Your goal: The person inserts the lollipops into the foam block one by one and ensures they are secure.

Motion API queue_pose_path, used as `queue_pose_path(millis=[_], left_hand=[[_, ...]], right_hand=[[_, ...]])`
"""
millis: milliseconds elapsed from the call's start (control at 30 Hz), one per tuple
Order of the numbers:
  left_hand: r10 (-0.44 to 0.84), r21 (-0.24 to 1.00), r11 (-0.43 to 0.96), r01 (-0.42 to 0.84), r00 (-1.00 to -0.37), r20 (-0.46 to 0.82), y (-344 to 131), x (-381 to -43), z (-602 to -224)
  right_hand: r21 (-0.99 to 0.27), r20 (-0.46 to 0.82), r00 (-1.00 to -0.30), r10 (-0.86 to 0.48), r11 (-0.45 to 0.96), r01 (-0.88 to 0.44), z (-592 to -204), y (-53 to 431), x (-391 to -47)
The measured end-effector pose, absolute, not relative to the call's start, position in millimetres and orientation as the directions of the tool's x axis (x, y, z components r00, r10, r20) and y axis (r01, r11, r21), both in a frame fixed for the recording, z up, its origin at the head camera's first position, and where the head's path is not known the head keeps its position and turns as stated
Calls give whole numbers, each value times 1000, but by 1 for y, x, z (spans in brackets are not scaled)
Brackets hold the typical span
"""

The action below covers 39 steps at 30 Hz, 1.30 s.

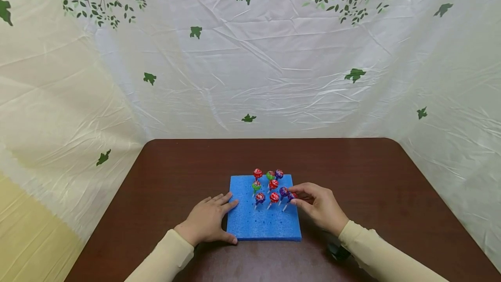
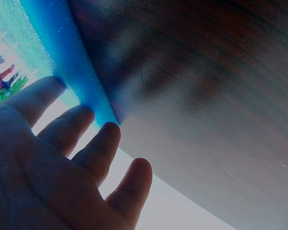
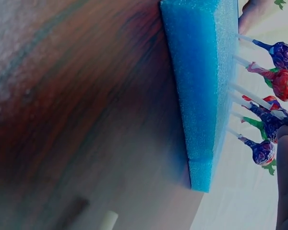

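Observation:
A blue foam block (image 1: 264, 227) lies on the table with several lollipops standing in it on white sticks. Their wrappers are red, green and purple, such as a red lollipop (image 1: 274, 197) and a green lollipop (image 1: 256, 187). My right hand (image 1: 321, 206) pinches a purple lollipop (image 1: 291, 196) by its head at the block's right side; its white stick (image 3: 252, 92) reaches down to the foam. Fingers spread, my left hand (image 1: 209, 220) rests along the block's left edge. In the left wrist view, fingertips (image 2: 53, 86) touch the foam's side.
The brown table (image 1: 188, 160) extends around the block. A white cloth (image 1: 250, 77) with green leaf prints hangs behind and at both sides. Beneath my right wrist is a dark object (image 1: 338, 250), partly hidden. Small holes dot the foam's near part.

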<state>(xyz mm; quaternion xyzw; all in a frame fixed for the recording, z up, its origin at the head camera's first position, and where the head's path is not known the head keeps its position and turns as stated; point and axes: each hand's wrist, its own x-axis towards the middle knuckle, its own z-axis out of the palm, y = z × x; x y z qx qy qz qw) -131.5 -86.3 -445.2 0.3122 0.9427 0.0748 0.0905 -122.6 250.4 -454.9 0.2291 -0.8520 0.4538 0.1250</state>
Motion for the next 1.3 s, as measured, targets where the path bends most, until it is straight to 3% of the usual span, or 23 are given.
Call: queue_pose_path(millis=[800,1300], left_hand=[[593,203,801,564,-793,-136,-86,-133,-449],[595,205,799,565,-794,-127,-87,-132,-449]], right_hand=[[-604,473,-797,-374,521,-603,-460,248,-121],[-565,454,-800,-392,568,-599,-458,246,-124]])
